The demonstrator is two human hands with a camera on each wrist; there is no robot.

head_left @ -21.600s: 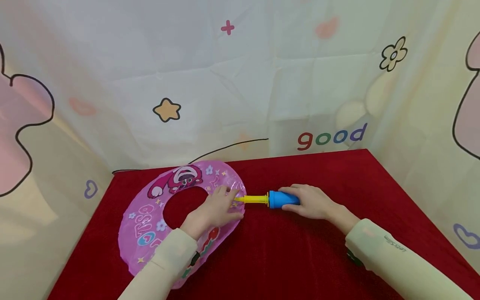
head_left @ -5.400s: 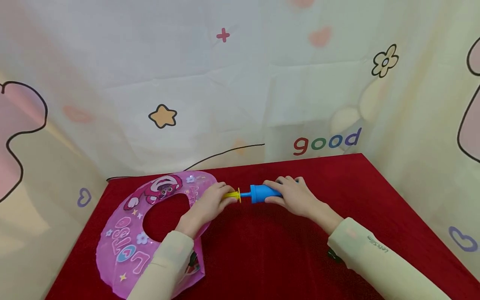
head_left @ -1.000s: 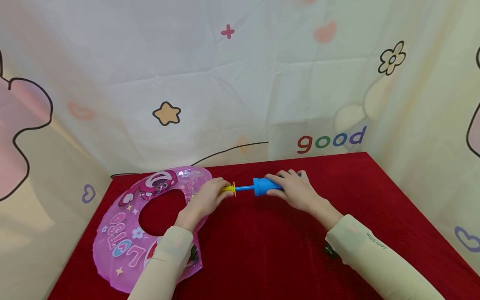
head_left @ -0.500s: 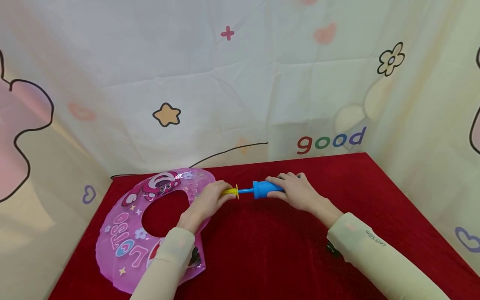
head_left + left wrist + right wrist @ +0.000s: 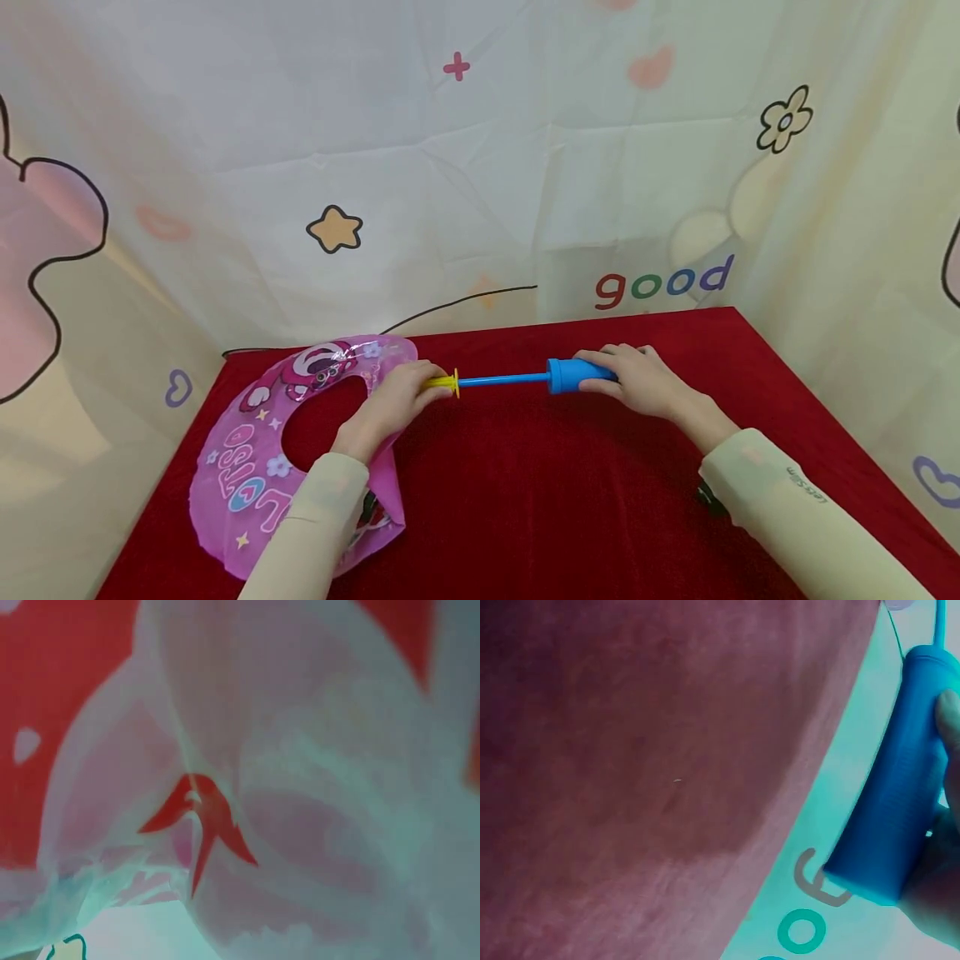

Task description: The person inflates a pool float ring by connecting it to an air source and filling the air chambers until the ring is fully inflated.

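Observation:
A hand pump with a blue barrel (image 5: 566, 376), a thin blue rod (image 5: 502, 380) and a yellow front part (image 5: 442, 382) lies level across the head view. My left hand (image 5: 393, 400) grips the yellow part beside a pink swim ring (image 5: 232, 492). My right hand (image 5: 637, 379) is wrapped round the blue barrel, also plain in the right wrist view as a blue cylinder (image 5: 892, 787). A long stretch of rod shows between the hands. The ring looks partly filled, its near right side folded. The pump's tip is hidden behind my left hand.
Red cloth (image 5: 540, 500) covers the table. A pale printed curtain (image 5: 450, 192) stands behind it and on both sides. The left wrist view is filled by the ring's translucent film (image 5: 315, 825). A dark wrist strap (image 5: 710, 498) shows under the right sleeve.
My right hand has moved right with the barrel, and much more of the rod shows. My left hand and the ring have shifted slightly left. Long before, the ring lay further right.

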